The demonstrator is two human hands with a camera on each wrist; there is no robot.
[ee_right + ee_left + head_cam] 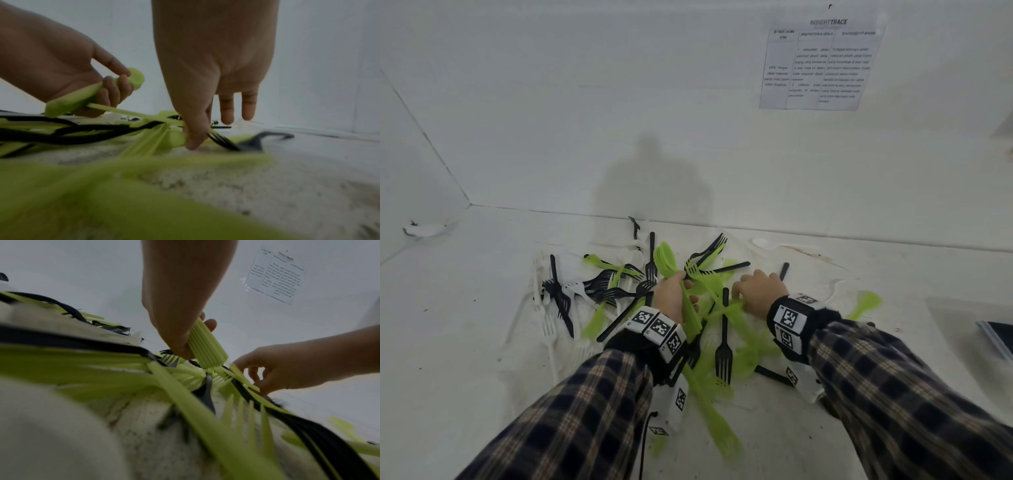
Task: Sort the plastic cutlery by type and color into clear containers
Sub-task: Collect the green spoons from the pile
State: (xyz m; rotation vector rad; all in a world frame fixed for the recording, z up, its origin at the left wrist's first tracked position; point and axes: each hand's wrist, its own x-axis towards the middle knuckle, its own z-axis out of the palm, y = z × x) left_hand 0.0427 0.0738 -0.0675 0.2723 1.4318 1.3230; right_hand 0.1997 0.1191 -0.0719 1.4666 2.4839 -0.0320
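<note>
A mixed pile of green, black and white plastic cutlery (723, 353) lies on the white table (465, 342). My left hand (681, 291) grips a nested stack of green spoons (666, 257), bowls pointing away from me; the left wrist view shows the stacked handles (205, 344) held between thumb and fingers. My right hand (739, 291) reaches down into the pile just right of it. Its thumb and forefinger (195, 141) pinch a green piece of cutlery (244, 379) that lies on the heap, while two other fingers hang straight. I cannot tell what type the piece is.
A clear container (962, 325) stands at the right edge with something dark (996, 339) beside it. White forks (548, 322) lie at the pile's left side and black forks (619, 291) in the middle. The wall with a printed sheet (822, 65) rises right behind the pile.
</note>
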